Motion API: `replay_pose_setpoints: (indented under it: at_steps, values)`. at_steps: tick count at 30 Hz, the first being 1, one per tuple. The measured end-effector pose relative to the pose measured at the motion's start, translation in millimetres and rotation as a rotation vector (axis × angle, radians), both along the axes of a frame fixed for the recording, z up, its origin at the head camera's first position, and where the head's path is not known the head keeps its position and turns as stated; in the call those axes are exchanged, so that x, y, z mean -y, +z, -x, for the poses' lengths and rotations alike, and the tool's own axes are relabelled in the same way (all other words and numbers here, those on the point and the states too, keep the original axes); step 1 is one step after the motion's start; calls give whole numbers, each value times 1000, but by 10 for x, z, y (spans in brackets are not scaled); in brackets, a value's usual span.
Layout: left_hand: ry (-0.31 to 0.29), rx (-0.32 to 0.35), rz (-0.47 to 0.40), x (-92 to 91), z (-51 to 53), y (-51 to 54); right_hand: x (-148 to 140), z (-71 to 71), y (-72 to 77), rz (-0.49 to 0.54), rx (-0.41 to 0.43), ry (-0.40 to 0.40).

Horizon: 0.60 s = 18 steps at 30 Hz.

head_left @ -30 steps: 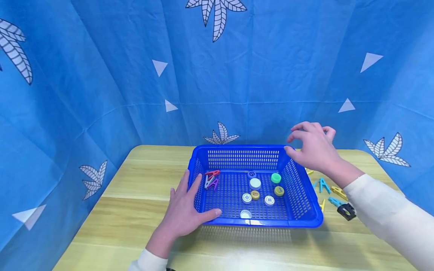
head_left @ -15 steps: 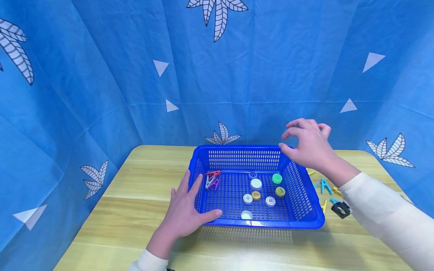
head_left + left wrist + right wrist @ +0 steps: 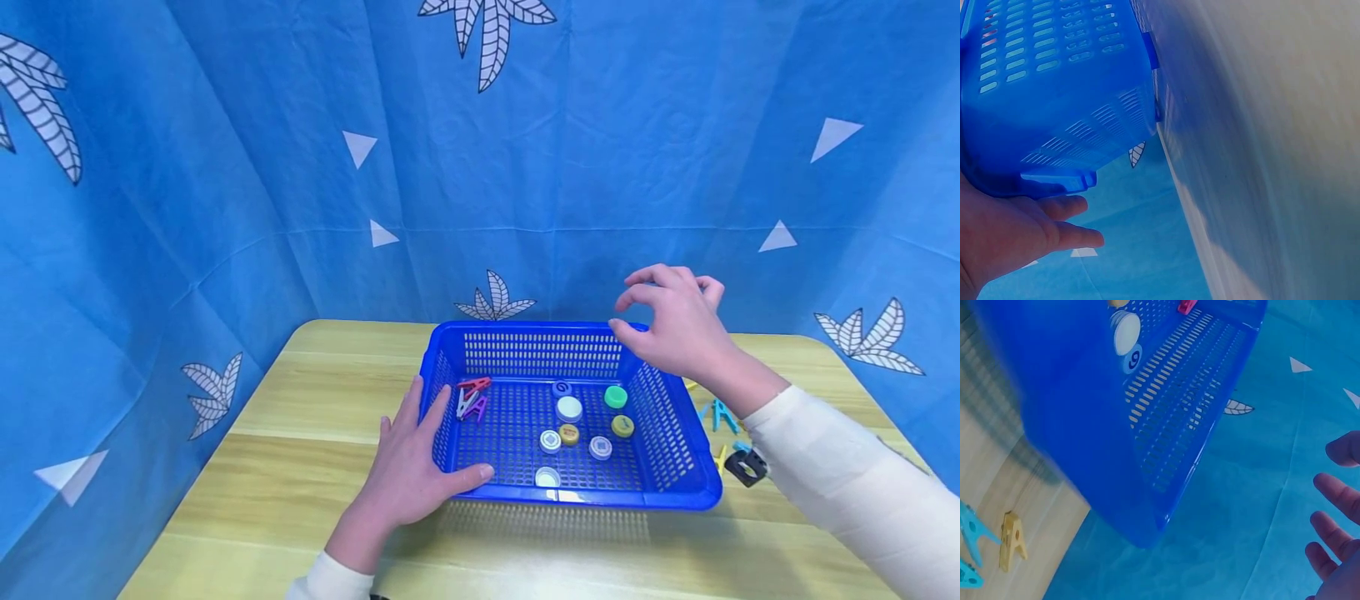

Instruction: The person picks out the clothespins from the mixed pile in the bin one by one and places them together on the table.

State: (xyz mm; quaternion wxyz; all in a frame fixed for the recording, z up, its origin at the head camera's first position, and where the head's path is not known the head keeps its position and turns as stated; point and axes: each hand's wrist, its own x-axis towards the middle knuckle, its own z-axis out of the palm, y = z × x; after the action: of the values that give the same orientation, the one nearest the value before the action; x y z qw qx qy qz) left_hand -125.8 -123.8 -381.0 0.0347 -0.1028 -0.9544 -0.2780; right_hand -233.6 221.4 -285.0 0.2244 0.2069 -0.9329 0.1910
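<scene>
A blue mesh basket (image 3: 517,495) stands on the wooden table. Inside it, red, white and purple clips (image 3: 475,405) lie at the left, and several bottle caps (image 3: 569,408) are spread over the middle and right. My left hand (image 3: 412,467) rests on the basket's left rim, fingers spread and thumb over the front rim. Above the back right corner hovers my right hand (image 3: 675,325), its fingers loosely bent with nothing between them. In the right wrist view, the fingers (image 3: 1338,494) are apart from the basket (image 3: 1085,425).
Right of the basket, light blue clips (image 3: 724,415) and yellow clips (image 3: 721,459) lie on the table (image 3: 270,467), partly hidden by my right arm. A black object (image 3: 746,468) is beside the sleeve. A blue patterned curtain (image 3: 480,167) hangs behind the table.
My right hand has moved slightly left over the basket's back right corner. My left hand stays on the left rim, and the caps and clips in the basket lie as before.
</scene>
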Motion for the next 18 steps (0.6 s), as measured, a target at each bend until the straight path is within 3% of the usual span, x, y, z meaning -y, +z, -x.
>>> replay_pose_setpoints:
  at_steps: [18]
  values:
    - [-1,-23,7,-2,-8,-4,129,21,-61,21,-7,40]
